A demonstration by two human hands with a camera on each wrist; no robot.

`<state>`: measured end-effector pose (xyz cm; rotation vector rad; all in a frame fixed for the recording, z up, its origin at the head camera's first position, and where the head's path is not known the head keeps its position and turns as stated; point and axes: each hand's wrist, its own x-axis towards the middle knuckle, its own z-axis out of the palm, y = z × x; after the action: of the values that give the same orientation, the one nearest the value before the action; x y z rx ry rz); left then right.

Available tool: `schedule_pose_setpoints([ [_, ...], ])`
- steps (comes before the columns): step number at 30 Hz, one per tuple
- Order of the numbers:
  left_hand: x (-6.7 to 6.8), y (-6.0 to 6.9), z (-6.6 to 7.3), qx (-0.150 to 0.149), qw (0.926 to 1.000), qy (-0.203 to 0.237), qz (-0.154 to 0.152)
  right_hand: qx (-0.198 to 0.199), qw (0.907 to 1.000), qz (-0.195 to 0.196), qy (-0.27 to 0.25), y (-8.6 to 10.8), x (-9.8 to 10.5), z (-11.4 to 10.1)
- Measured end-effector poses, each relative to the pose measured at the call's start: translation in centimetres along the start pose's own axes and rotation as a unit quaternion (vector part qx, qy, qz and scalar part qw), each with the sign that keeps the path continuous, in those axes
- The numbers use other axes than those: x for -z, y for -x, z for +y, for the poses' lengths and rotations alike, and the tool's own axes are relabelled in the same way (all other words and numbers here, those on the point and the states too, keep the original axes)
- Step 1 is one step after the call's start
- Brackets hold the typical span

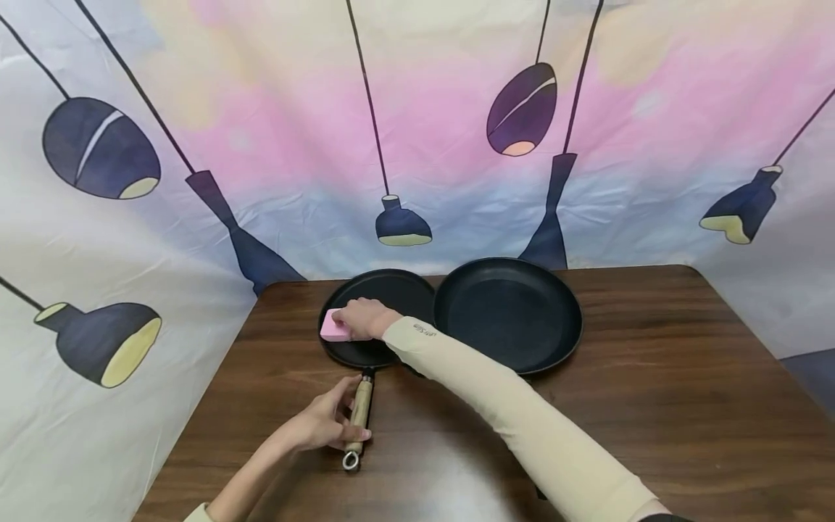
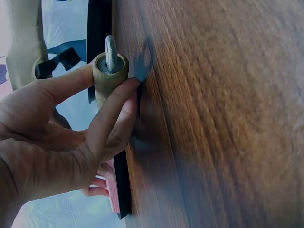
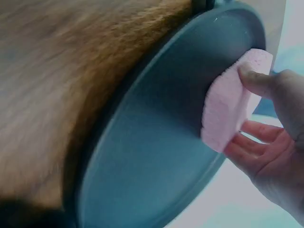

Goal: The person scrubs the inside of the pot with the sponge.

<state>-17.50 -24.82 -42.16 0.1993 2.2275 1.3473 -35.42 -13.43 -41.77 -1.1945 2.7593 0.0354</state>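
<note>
A flat black pan (image 1: 365, 354) with a wooden handle (image 1: 361, 409) lies at the back left of the table. My left hand (image 1: 324, 419) grips that handle between thumb and fingers; in the left wrist view the handle's metal ring (image 2: 110, 54) sticks out past the fingers. Above the pan's left side, my right hand (image 1: 365, 319) pinches a pink sponge (image 1: 335, 326). The right wrist view has the sponge (image 3: 227, 102) against the pan surface (image 3: 156, 142), thumb on one face and fingers on the other.
A larger black frying pan (image 1: 509, 315) stands right beside the first one, near the table's back edge. My right forearm in a cream sleeve (image 1: 496, 399) crosses in front of it. Behind the wooden table (image 1: 665, 377) hangs a cloth (image 1: 450, 217) printed with lamps.
</note>
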Motion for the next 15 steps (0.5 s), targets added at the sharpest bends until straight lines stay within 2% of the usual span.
schedule_pose_setpoints([
  [7, -0.4, 0.7, -0.9, 0.003, 0.9996, 0.02, -0.018, -0.056, 0.9979, 0.03, -0.006, -2.1, -2.1, -0.2],
  [12, -0.2, 0.5, -0.3, 0.003, 0.9999, 0.006, -0.015, -0.076, 0.9963, 0.038, -0.012, -2.2, -1.2, 0.7],
  [15, 0.1, 0.1, 0.1, 0.005, 0.9998, -0.008, -0.015, -0.118, 0.992, 0.04, -0.019, -1.6, -0.7, 2.3],
])
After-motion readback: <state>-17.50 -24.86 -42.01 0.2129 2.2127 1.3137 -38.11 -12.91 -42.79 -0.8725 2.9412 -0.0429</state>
